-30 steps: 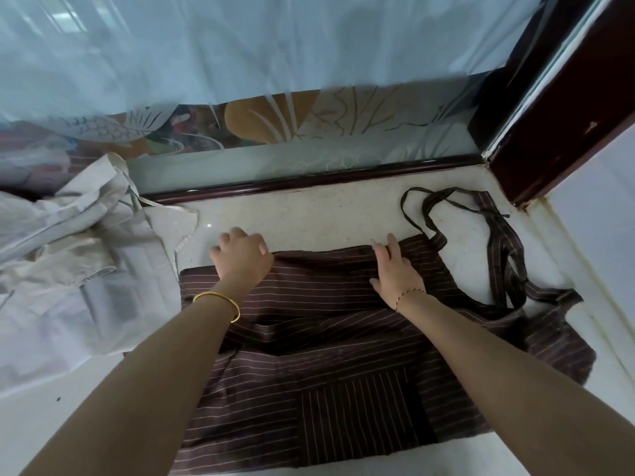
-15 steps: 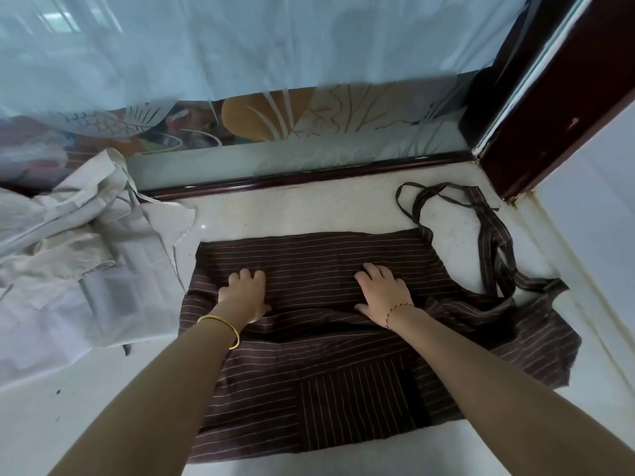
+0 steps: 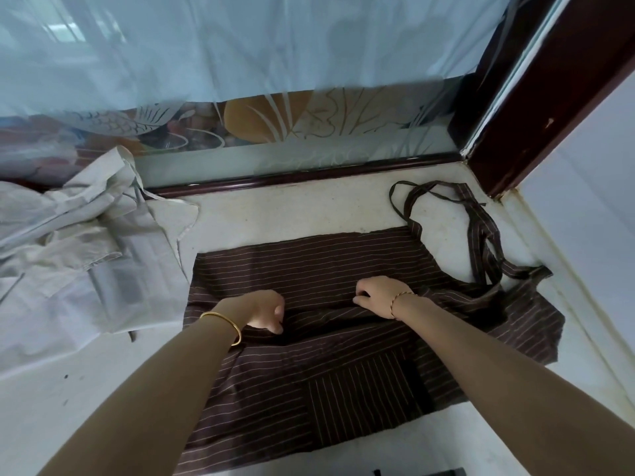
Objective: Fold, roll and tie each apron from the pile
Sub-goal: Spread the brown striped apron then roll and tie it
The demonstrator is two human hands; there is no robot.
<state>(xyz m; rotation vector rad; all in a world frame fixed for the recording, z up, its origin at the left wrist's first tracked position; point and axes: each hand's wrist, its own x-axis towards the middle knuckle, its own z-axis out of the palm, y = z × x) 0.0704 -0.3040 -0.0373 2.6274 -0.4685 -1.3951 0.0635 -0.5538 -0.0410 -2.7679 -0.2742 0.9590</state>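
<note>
Head view, 2 hands (image 3: 264, 309) (image 3: 376, 293) – gripping apron (image 3: 309, 269) fold

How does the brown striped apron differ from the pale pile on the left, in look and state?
Colour: the brown striped apron is dark with thin light stripes; the pale cloth pile is plain off-white.
Pose: the apron lies spread flat with a fold across it; the pile is crumpled and heaped.
Handling: the left hand and right hand grip the apron at the fold; neither touches the pile.
Shared: both lie on the same light surface, edges meeting.
</note>
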